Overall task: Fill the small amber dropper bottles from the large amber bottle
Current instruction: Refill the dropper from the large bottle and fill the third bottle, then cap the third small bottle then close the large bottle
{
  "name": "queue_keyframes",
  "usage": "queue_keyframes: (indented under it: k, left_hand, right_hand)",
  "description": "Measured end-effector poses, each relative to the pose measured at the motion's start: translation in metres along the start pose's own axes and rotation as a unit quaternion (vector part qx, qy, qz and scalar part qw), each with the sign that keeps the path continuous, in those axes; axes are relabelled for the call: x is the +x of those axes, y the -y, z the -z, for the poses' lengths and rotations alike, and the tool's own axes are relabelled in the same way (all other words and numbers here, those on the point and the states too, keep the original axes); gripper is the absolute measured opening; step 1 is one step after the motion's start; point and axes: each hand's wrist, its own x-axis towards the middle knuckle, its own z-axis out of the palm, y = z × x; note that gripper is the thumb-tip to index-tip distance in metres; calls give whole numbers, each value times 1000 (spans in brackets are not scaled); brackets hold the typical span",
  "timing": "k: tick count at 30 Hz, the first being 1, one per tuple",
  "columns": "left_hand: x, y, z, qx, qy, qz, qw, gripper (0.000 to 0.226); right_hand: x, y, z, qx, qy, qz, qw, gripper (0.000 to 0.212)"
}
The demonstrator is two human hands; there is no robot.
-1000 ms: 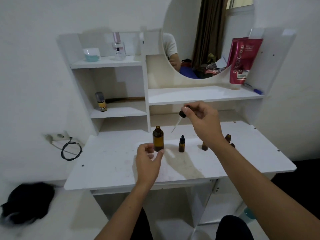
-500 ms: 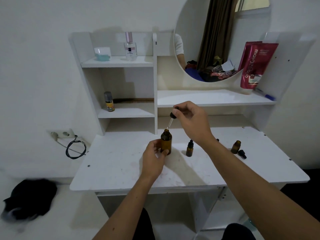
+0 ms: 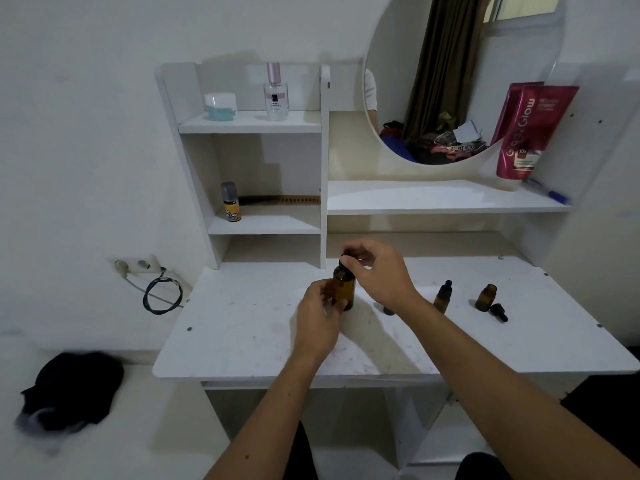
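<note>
Big amber bottle (image 3: 344,291) is sitting upright near the middle of the white desk (image 3: 242,327), and both hands are on it. Left hand (image 3: 317,327) is wrapping its fingers round the lower body to keep it steady, and right hand (image 3: 375,271) is pinching the black dropper cap (image 3: 346,260) at the neck with fingertips curled over it. Can't tell if the cap is getting screwed on or just dipped in, the fingers are hiding the joint.

Off to the right, one small dropper bottle (image 3: 442,296) is standing capped, and another small bottle (image 3: 486,297) is standing open with its loose dropper cap (image 3: 498,311) lying just beside it. Something dark is peeking out under the right wrist too, mostly hidden.

What's worrying me: that right forearm is hanging right over the small bottles, so swinging it back carelessly is probably going to tip the capped one. Also, a dropper pulled out fast is likely dripping on the desk on its way over to the open bottle.
</note>
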Motion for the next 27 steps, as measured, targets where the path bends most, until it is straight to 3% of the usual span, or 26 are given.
queue_keyframes:
  k: [11, 15, 20, 23, 27]
  left_hand:
    - [-10, -4, 1, 0, -17, -9, 1000, 50]
    - [-20, -8, 1, -5, -51, -11, 999, 53]
    - [-46, -20, -21, -33, -71, -27, 997, 41]
    - [-64, -34, -47, -66, -40, -36, 996, 35]
    - [-77, -52, -87, -65, 57, -67, 994, 32]
  right_hand:
    - [-33, -13, 33, -16, -71, 44, 996, 24]
    - [-58, -37, 66, -27, -113, 28, 993, 18]
    - [-86, -68, 116, -37, -170, -25, 984, 14]
    - [-102, -89, 142, -27, -193, -60, 979, 12]
    - [-123, -112, 165, -54, -221, -87, 970, 12]
